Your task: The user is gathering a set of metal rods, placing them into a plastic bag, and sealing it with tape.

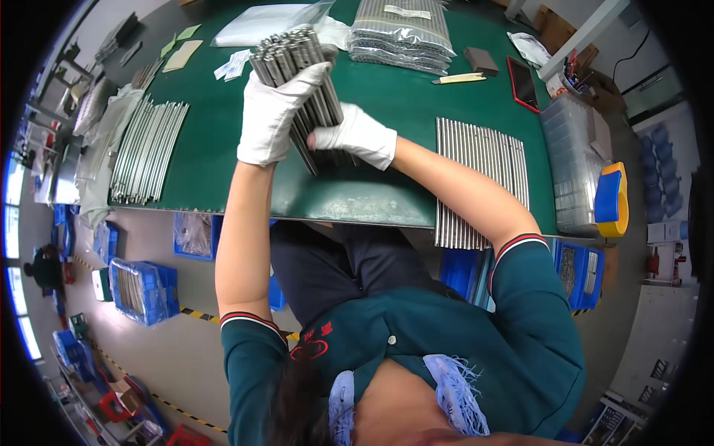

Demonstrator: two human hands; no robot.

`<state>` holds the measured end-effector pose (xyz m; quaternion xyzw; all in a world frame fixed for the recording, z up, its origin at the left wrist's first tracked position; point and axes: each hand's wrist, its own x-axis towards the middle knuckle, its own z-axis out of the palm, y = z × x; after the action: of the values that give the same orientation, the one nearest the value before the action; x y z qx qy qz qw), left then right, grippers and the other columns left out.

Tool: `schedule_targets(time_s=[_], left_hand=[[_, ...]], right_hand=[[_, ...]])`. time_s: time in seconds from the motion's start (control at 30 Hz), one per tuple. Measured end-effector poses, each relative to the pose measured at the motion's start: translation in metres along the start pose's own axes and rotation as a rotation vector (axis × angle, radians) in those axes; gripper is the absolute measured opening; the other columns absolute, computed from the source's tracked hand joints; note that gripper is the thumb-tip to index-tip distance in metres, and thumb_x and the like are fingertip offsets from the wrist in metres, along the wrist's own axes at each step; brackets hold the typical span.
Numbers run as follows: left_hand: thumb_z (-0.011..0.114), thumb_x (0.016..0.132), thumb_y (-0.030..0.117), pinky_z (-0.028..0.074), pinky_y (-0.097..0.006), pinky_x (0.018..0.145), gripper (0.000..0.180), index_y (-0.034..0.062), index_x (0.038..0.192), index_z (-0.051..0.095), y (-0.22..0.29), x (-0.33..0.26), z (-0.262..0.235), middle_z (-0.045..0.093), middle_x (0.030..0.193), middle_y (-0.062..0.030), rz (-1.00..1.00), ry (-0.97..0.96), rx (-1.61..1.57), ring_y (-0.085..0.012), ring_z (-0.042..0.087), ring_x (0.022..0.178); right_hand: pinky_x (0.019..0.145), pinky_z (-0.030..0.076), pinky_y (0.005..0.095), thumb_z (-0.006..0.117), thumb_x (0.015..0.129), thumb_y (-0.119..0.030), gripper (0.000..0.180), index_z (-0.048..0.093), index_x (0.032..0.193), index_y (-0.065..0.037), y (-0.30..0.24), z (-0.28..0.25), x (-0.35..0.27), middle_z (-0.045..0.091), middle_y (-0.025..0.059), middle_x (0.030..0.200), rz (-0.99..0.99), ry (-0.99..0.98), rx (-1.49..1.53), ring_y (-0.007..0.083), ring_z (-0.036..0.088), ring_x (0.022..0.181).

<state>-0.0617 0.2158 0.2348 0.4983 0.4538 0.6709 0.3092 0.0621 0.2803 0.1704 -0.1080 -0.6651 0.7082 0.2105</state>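
Observation:
My left hand [269, 113], in a white glove, wraps over the side of a thick bundle of grey metal rods [291, 52]. The bundle stands tilted on the green table mat [216, 156], its top ends pointing away from me. My right hand [357, 137], also gloved in white, grips the lower end of the same bundle where it meets the mat. The hands hide the middle of the bundle.
A flat row of metal rods [480, 178] lies at the right and overhangs the near edge. More rods [149, 149] lie at the left. Bagged rods [401, 33], a red phone [523, 83] and clear boxes [573, 163] are farther back. Blue bins [141, 290] stand on the floor.

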Motion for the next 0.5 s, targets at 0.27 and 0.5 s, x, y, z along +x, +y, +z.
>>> schedule_targets(time_s=[0.27,0.5], left_hand=[[0.06,0.085,0.004,0.051,-0.029,0.063,0.05,-0.0032,0.13,0.04,0.005,-0.029,0.03,0.057,0.08,-0.0055,-0.069,0.021,-0.141,-0.0146,0.058,0.068],[0.075,0.07,0.002,0.051,-0.026,0.071,0.073,-0.0003,0.132,0.036,0.0,-0.056,0.029,0.06,0.086,-0.0031,-0.04,-0.079,-0.077,-0.0093,0.059,0.076]], right_hand=[[0.079,0.05,0.0344,0.076,0.067,-0.031,0.048,0.055,0.101,-0.004,0.014,0.017,-0.032,0.065,0.0124,0.095,0.061,0.145,-0.45,0.0193,0.063,0.086],[0.089,0.046,0.031,0.078,0.066,-0.035,0.064,0.054,0.118,-0.006,0.036,0.01,-0.042,0.062,0.0126,0.109,-0.071,0.013,-0.517,0.0209,0.059,0.1]])
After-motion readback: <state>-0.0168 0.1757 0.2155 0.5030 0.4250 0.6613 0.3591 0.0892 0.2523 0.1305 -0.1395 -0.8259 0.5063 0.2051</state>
